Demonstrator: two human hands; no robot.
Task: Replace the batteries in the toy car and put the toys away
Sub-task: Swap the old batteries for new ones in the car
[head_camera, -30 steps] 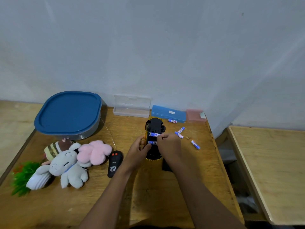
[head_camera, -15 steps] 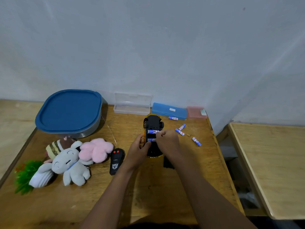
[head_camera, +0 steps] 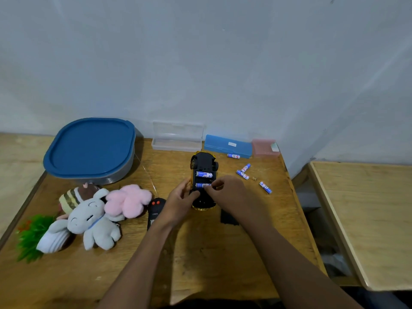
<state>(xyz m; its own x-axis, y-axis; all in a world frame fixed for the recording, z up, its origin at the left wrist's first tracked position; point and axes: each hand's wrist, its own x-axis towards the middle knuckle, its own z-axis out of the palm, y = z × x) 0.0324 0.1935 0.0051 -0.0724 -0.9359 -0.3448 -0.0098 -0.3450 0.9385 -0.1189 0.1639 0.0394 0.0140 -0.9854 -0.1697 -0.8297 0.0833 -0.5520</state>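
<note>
The yellow toy car [head_camera: 203, 162] lies upside down on the wooden table [head_camera: 200, 253], black underside up, battery bay open. Two blue-and-white batteries sit in the bay; the farther one [head_camera: 203, 174] is fully visible. My left hand [head_camera: 181, 201] grips the car's left side. My right hand [head_camera: 227, 192] pinches the nearer battery [head_camera: 201, 185] in the bay. Several loose batteries [head_camera: 265, 187] lie to the right. A black battery cover [head_camera: 228, 217] lies under my right wrist. The black remote [head_camera: 155, 210] rests left of my left hand.
A grey tub with blue lid [head_camera: 91, 148] stands back left. Plush toys [head_camera: 93, 217] and a green spiky toy [head_camera: 31, 235] lie at the left. Clear [head_camera: 177, 137], blue [head_camera: 227, 145] and pink [head_camera: 264, 147] cases line the wall. A second table [head_camera: 367, 219] stands right.
The view has shifted slightly. My right fingers have moved a little along the nearer battery in the bay; my left hand keeps its grip on the car.
</note>
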